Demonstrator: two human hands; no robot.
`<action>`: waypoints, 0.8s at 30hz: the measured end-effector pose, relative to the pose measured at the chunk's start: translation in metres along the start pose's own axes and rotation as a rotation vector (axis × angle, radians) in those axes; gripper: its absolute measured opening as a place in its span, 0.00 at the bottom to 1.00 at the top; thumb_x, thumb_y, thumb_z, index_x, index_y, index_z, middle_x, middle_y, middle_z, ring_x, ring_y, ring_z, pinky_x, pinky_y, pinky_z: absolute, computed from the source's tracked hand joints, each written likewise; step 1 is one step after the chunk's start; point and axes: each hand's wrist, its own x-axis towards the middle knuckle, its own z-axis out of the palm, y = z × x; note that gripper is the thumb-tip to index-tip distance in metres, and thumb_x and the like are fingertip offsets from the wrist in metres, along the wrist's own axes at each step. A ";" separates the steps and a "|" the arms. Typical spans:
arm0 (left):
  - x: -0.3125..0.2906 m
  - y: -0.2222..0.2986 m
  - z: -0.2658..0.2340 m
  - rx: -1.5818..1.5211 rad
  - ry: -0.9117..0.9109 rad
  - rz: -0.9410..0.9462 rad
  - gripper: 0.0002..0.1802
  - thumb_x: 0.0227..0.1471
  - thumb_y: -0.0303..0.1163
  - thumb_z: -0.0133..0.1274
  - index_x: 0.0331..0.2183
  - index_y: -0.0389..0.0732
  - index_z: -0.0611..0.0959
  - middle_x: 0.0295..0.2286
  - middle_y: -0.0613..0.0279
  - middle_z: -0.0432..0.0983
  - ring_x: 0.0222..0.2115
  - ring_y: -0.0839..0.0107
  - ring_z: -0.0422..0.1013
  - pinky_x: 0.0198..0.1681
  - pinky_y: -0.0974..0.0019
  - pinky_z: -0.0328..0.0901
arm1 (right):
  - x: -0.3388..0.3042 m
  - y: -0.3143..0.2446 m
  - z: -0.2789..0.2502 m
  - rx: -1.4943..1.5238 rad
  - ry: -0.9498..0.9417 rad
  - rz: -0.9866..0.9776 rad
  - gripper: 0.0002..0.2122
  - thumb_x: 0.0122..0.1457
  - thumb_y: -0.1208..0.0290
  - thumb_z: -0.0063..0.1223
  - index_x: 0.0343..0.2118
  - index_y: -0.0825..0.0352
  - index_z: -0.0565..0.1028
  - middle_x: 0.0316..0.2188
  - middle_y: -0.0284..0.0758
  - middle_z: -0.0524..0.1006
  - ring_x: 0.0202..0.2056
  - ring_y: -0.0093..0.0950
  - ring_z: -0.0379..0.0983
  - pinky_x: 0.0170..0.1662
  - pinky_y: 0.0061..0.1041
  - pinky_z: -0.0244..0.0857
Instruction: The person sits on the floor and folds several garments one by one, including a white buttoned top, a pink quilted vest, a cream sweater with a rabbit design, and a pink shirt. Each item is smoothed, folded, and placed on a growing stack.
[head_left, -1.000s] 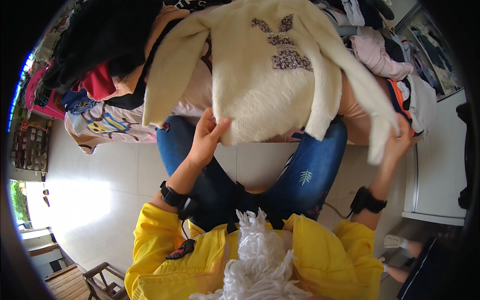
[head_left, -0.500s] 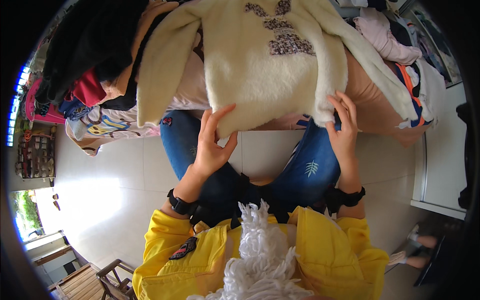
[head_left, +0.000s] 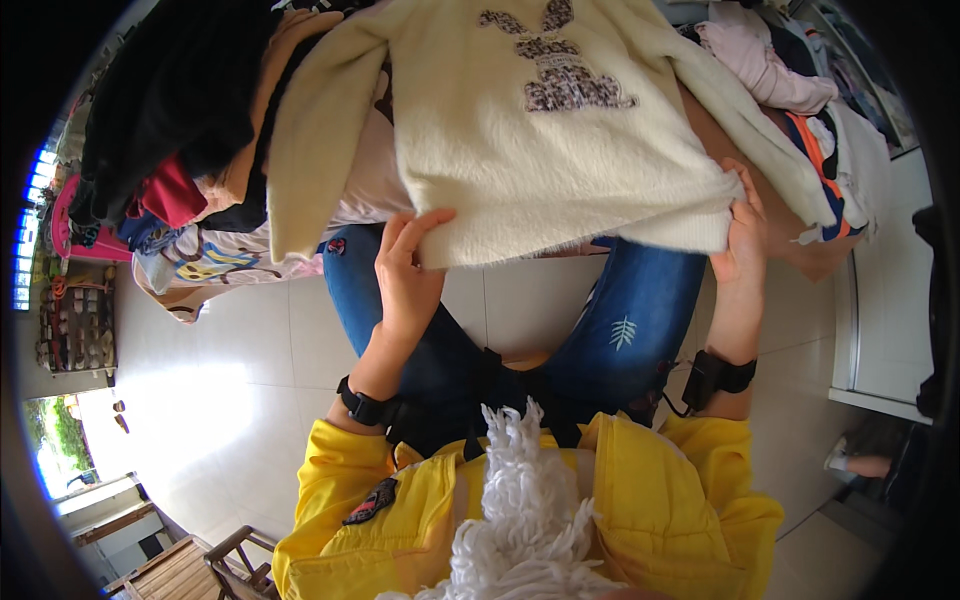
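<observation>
While the sweater [head_left: 540, 165] lies spread at top centre, we grip opposite corners of its hem [head_left: 570, 236], left hand [head_left: 408, 290] and right hand [head_left: 742, 245] apart, presumably keeping it stretched; black clothes [head_left: 180, 95] crowd the upper left.

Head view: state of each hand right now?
Left hand: touching the lower left corner of the cream sweater; open or closed, can't tell.
Right hand: closed, holding the sweater's lower right corner.
</observation>
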 end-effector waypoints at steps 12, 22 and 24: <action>0.031 -0.035 -0.027 -1.851 -0.177 -0.812 0.26 0.65 0.46 0.42 0.54 0.36 0.72 0.50 0.53 0.73 0.51 0.58 0.70 0.56 0.55 0.65 | 0.017 -0.012 -0.014 -0.016 -0.181 0.461 0.21 0.63 0.54 0.53 0.41 0.71 0.77 0.36 0.35 0.81 0.35 0.24 0.78 0.39 0.25 0.72; 0.032 -0.012 -0.033 -2.115 -0.266 -0.687 0.32 0.64 0.54 0.39 0.57 0.41 0.69 0.55 0.52 0.68 0.55 0.54 0.65 0.60 0.49 0.60 | -0.001 -0.010 -0.029 -0.358 -0.619 0.086 0.30 0.52 0.56 0.67 0.51 0.74 0.71 0.43 0.35 0.78 0.40 0.22 0.76 0.42 0.23 0.71; 0.035 -0.008 -0.033 -2.101 -0.290 -0.659 0.31 0.64 0.54 0.39 0.57 0.42 0.71 0.56 0.51 0.67 0.56 0.53 0.65 0.60 0.48 0.58 | -0.002 -0.015 -0.026 -0.593 -0.615 0.140 0.25 0.48 0.67 0.71 0.46 0.74 0.74 0.41 0.34 0.77 0.39 0.19 0.74 0.41 0.19 0.68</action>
